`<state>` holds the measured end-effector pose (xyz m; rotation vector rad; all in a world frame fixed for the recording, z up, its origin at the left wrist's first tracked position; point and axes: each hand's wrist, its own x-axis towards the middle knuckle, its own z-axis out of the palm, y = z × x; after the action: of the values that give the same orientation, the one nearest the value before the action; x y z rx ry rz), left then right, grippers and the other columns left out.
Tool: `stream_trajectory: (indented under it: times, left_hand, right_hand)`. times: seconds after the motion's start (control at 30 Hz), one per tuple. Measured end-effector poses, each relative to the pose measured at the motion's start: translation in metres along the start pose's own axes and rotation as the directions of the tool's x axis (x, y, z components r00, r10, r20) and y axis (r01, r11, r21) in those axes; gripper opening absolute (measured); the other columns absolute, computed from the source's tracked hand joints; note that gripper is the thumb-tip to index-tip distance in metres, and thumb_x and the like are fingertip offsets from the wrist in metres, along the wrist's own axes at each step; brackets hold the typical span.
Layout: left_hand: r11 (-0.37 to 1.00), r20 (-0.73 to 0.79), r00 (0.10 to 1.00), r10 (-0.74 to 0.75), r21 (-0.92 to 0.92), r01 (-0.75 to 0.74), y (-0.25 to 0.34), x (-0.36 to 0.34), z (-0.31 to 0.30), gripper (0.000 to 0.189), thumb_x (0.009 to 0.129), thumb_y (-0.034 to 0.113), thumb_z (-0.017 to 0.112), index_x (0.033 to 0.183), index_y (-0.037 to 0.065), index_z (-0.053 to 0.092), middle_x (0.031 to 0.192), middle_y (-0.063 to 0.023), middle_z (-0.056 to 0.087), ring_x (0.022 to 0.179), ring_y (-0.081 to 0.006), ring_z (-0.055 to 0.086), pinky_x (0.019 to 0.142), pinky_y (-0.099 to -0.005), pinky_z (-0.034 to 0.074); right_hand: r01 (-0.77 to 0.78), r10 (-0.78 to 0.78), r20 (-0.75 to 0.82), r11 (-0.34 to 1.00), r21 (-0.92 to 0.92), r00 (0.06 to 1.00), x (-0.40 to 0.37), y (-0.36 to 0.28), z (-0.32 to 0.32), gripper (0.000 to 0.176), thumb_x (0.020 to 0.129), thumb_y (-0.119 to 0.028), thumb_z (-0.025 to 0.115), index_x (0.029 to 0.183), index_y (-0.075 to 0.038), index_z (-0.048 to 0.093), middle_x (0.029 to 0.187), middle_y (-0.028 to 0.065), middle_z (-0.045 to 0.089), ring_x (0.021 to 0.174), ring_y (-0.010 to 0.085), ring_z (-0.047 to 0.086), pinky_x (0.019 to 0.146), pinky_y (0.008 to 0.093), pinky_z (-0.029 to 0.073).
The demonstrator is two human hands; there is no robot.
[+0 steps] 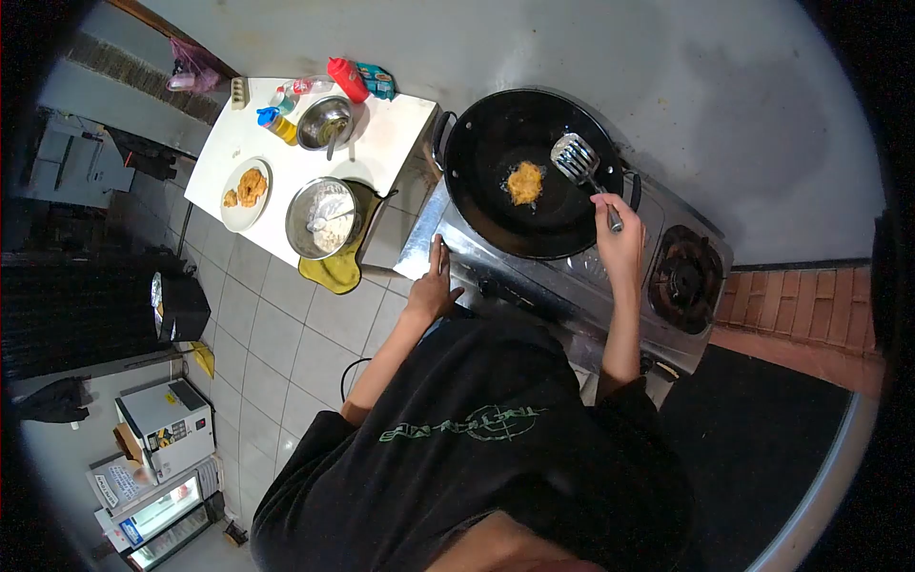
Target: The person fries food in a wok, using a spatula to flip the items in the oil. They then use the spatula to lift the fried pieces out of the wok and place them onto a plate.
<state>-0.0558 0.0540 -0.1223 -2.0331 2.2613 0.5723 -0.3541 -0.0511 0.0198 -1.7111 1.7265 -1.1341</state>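
Observation:
My right hand (618, 229) is closed around the handle of a slotted metal spatula (577, 160). The spatula's head is inside a large black wok (496, 224), toward its right side. A pale patch shows at the far edge of the slotted head. Left of the spatula, a golden-brown fried piece (525, 183) lies in the wok with small bubbles around it. My left hand (434, 289) is at the left front corner of the steel gas stove (456, 234), holding nothing, its fingers stretched out.
A bare burner (684, 274) is on the stove's right. On the white table (262, 153) at left stand a plate (238, 214) of fried pieces, a flour bowl (319, 250) over a yellow-green cloth (334, 278), another metal bowl (307, 133) and several bottles. A wall rises behind the wok.

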Motion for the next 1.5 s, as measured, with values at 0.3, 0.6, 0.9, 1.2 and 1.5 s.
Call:
stream_trajectory:
  times: [0.3, 0.6, 0.9, 1.2, 1.5]
  left_hand:
    - [1.0, 0.043, 0.999, -0.017, 0.006, 0.017, 0.003, -0.003, -0.009, 0.095, 0.082, 0.044, 0.069, 0.147, -0.007, 0.022, 0.158, -0.0234, -0.008, 0.087, -0.0365, 0.069, 0.075, -0.0405, 0.057]
    - [0.999, 0.095, 0.995, -0.024, 0.039, 0.021, 0.005, -0.001, -0.014, 0.096, 0.083, 0.044, 0.068, 0.148, -0.007, 0.02, 0.158, -0.0237, -0.009, 0.09, -0.0365, 0.069, 0.078, -0.0403, 0.057]
    - [0.999, 0.111, 0.993, -0.035, 0.044, 0.03, 0.006, -0.001, -0.019, 0.097, 0.083, 0.046, 0.068, 0.147, -0.008, 0.019, 0.158, -0.0246, -0.008, 0.088, -0.0364, 0.069, 0.077, -0.0404, 0.057]
    - [0.999, 0.125, 0.991, -0.042, 0.008, 0.041, 0.008, -0.002, -0.023, 0.097, 0.082, 0.043, 0.07, 0.147, -0.009, 0.019, 0.157, -0.0249, -0.008, 0.089, -0.0369, 0.069, 0.077, -0.04, 0.057]
    - [1.0, 0.066, 0.998, -0.016, -0.007, 0.016, 0.004, -0.003, -0.013, 0.096, 0.082, 0.042, 0.07, 0.147, -0.008, 0.02, 0.158, -0.0238, -0.008, 0.091, -0.0379, 0.068, 0.078, -0.0407, 0.056]
  right_hand:
    - [0.092, -0.092, 0.113, 0.996, 0.002, 0.989, 0.016, 0.005, 0.005, 0.012, 0.091, -0.01, 0.059, 0.097, -0.002, 0.067, 0.094, 0.0168, 0.069, 0.09, 0.0307, 0.068, 0.081, 0.0349, 0.05]
    - [0.078, -0.084, 0.252, 0.996, 0.034, 0.964, 0.029, 0.018, -0.004, 0.013, 0.09, -0.009, 0.059, 0.095, -0.002, 0.068, 0.09, 0.0118, 0.071, 0.087, 0.0216, 0.069, 0.08, 0.0317, 0.05]
    - [-0.059, 0.039, 0.327, 0.997, 0.05, 0.944, 0.028, 0.018, -0.004, 0.013, 0.089, -0.009, 0.058, 0.095, -0.003, 0.069, 0.085, 0.0084, 0.07, 0.083, 0.0163, 0.067, 0.079, 0.0296, 0.049]
    - [0.029, -0.039, 0.361, 0.999, 0.032, 0.932, 0.043, 0.012, -0.013, 0.014, 0.089, -0.011, 0.06, 0.088, -0.001, 0.069, 0.085, 0.0091, 0.071, 0.087, 0.0182, 0.067, 0.083, 0.0311, 0.049]
    - [0.003, -0.058, 0.404, 0.991, 0.135, 0.913, 0.046, 0.019, -0.005, 0.016, 0.09, -0.012, 0.06, 0.085, 0.001, 0.069, 0.085, 0.0066, 0.07, 0.085, 0.0152, 0.065, 0.082, 0.0294, 0.047]
